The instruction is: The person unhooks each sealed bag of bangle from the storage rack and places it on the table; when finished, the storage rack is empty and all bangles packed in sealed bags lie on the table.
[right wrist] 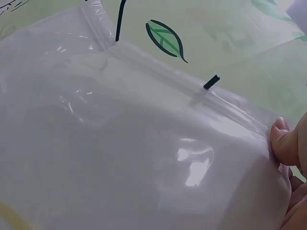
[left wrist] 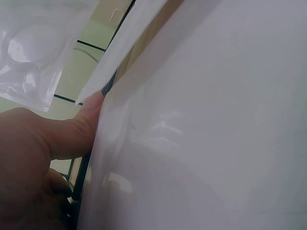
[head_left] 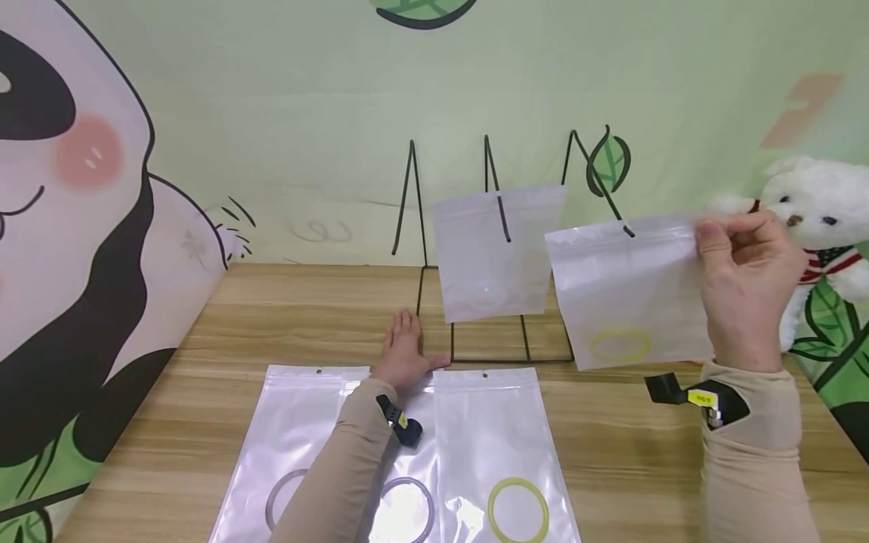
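Note:
My right hand [head_left: 750, 283] pinches the upper right corner of a clear zip bag [head_left: 597, 290] with a yellow ring printed or held low on it. The tip of the rack's right hook [head_left: 614, 204] pokes out at that bag's top edge, also seen in the right wrist view as a black hook tip [right wrist: 211, 81]. Another zip bag [head_left: 498, 271] hangs on the middle hook [head_left: 502, 215]. My left hand [head_left: 406, 358] rests at the front left of the black wire rack [head_left: 509, 361], its thumb along the front bar and fingers stretched forward.
Zip bags lie side by side in front of the rack: a left one [head_left: 305, 422], one partly under my left arm, and a right one [head_left: 492, 430] with a yellow ring. The left hook [head_left: 407, 188] stands near the wall. A white teddy bear [head_left: 824, 211] sits right.

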Available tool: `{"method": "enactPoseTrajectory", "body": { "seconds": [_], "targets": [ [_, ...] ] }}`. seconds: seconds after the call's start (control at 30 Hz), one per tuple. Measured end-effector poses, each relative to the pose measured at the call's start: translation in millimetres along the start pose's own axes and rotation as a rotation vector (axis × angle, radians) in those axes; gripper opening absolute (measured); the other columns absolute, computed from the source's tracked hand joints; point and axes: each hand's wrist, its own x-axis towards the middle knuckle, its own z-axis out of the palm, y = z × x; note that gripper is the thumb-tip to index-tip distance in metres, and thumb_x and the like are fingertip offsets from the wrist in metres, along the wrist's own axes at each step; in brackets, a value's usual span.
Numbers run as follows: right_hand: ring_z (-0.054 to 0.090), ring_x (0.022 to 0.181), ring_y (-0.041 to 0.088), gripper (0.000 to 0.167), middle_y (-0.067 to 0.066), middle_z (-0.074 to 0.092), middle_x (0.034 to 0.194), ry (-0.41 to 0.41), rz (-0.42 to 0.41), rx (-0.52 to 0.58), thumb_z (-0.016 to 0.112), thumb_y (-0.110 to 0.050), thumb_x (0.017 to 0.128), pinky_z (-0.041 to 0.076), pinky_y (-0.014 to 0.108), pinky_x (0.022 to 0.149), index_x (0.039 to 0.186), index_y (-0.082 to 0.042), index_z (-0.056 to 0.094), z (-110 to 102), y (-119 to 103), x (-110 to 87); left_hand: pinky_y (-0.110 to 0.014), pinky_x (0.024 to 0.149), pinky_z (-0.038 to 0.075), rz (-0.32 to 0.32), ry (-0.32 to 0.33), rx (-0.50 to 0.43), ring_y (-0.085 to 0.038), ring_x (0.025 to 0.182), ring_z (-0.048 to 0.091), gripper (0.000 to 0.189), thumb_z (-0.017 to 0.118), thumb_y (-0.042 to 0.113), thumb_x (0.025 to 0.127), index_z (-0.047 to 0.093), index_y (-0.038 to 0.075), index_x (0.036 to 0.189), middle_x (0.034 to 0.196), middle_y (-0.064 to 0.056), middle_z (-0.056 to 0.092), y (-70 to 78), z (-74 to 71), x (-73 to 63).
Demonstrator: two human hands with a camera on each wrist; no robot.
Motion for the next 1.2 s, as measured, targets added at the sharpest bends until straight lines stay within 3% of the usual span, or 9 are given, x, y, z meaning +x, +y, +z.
{"method": "enactPoseTrajectory", "body": {
  "seconds": [0.5,0.73,1.0,1.2],
  "targets": [
    [0.056,0.064,0.016,0.014,0.01,0.068,0.075,0.002,0.003,0.0,0.074,0.002,0.08,0.044,0.02,0.059,0.083,0.011,0.063,-6,-3,-2.9,-0.043,0.117,-0.006,0.006,-0.001,0.0,-0.03,0.146,-0.012,0.109,0.072,0.046,0.084,0.005,-0.007,0.151,0.159,-0.021,-0.008,0.1,0.6,-1.6],
    [0.057,0.065,0.014,0.011,0.007,0.068,0.077,-0.015,-0.029,-0.098,0.071,0.002,0.084,0.044,0.019,0.059,0.082,0.01,0.063,-6,-9,-4.3,-0.044,0.117,-0.006,0.013,0.005,-0.002,-0.03,0.146,-0.012,0.108,0.072,0.045,0.084,0.005,-0.007,0.151,0.159,-0.021,-0.007,0.8,-1.4,-1.2],
    [0.059,0.071,0.017,0.016,0.01,0.067,0.08,-0.032,-0.031,-0.101,0.07,-0.003,0.085,0.047,0.021,0.064,0.087,0.011,0.063,-8,-12,-5.3,-0.044,0.117,-0.007,0.019,0.009,-0.007,-0.03,0.146,-0.012,0.109,0.072,0.046,0.083,0.005,-0.008,0.151,0.158,-0.022,-0.007,-0.5,-1.0,0.1],
    [0.061,0.076,0.016,0.019,0.008,0.069,0.085,-0.042,-0.051,-0.228,0.069,-0.006,0.087,0.049,0.022,0.069,0.092,0.012,0.064,-12,-18,-9.3,-0.044,0.117,-0.006,0.018,0.004,0.001,-0.03,0.146,-0.012,0.109,0.072,0.046,0.084,0.005,-0.008,0.151,0.158,-0.022,-0.007,0.3,-1.2,-1.6]
  ]
}}
